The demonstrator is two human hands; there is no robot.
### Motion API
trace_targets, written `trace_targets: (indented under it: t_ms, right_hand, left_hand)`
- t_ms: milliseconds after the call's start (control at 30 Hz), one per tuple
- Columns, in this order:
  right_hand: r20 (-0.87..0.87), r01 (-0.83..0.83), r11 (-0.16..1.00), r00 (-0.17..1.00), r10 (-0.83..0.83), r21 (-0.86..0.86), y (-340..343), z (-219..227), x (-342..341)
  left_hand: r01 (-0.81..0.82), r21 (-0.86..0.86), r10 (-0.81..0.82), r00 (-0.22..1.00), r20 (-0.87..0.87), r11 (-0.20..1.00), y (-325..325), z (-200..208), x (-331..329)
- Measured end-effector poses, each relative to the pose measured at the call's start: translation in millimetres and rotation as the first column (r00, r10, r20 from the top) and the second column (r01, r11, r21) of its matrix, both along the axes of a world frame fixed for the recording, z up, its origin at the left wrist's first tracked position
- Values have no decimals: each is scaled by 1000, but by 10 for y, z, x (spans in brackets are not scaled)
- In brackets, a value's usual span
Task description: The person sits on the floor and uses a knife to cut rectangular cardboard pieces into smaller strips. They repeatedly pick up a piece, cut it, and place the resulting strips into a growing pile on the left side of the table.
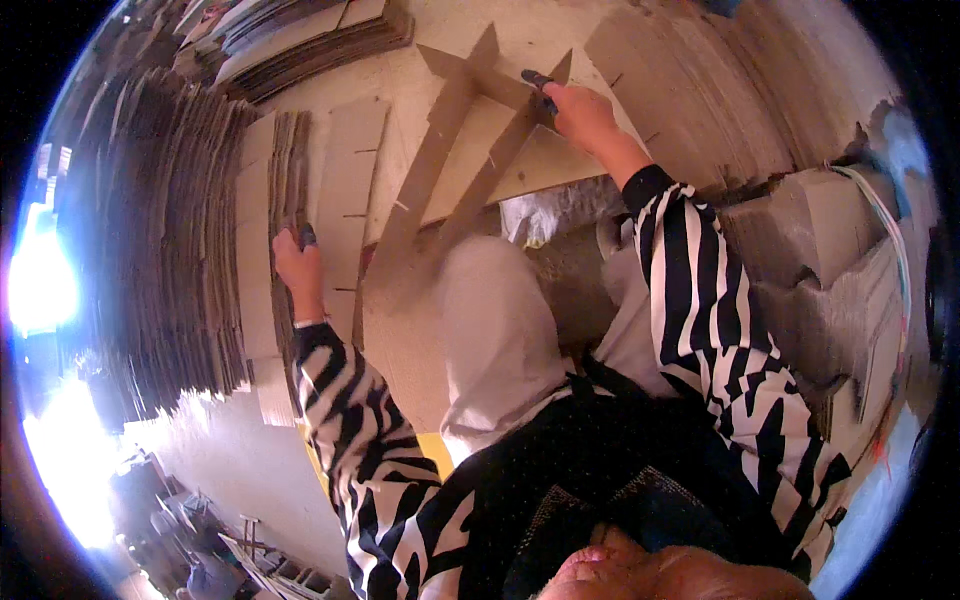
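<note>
My right hand [585, 118], with a dark cover on a fingertip, is closed at the far end of a partly joined cardboard divider [430, 160]. Two long slotted strips of this divider stand on edge, joined by a crosspiece [500, 85] at the far end. Over on the left, my left hand [298, 268] has its fingers closed on the edge of a cardboard strip [290, 180] in a small pile; a fingertip there is dark-covered too. Beside that hand lies a flat slotted strip [350, 165].
Tall stacks of cardboard [165, 230] fill the left side. More flat cardboard [320, 50] is piled at the back left, and large sheets [700, 90] lie at the right. A silvery plastic bag [560, 212] shows beyond my knees, under the pale work surface [520, 165].
</note>
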State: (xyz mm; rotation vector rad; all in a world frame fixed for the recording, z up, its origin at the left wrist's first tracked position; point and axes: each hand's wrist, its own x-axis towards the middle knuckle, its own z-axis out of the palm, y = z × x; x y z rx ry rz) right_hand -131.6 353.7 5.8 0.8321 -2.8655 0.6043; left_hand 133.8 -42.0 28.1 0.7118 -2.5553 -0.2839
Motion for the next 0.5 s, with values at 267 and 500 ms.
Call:
trace_targets:
  t_ms: [267, 500]
  right_hand:
    - [-210, 48, 929, 969, -133, -366, 913, 174, 88]
    - [-344, 465, 845, 864, -367, 266, 2039, -176, 328]
  left_hand:
    - [400, 699, 100, 825, -556, 593, 1349, -476, 297]
    - [363, 566, -105, 894, -436, 740, 1500, -514, -468]
